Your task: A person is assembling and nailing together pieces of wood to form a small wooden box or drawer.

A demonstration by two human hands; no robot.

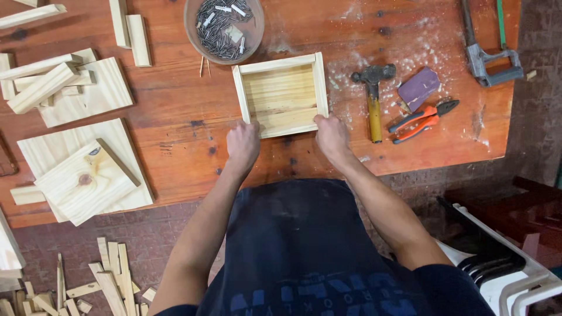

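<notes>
Flanking box (281, 95): nail bowl (224, 28), hammer (373, 99)

Both bare arms stretched forward from the near side, elbows bent a little outward. Left hand (243, 143) closed in a loose fist, knuckles up, wrist straight. Right hand (332, 136) also curled, fingers folded under, back of the hand facing up. Hands level with each other, apart, forearms converging slightly toward the far side.

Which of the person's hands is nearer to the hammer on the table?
The right hand. It grips the wooden tray's near right corner, just left of the hammer; the left hand holds the tray's opposite near corner, farther away.
</notes>
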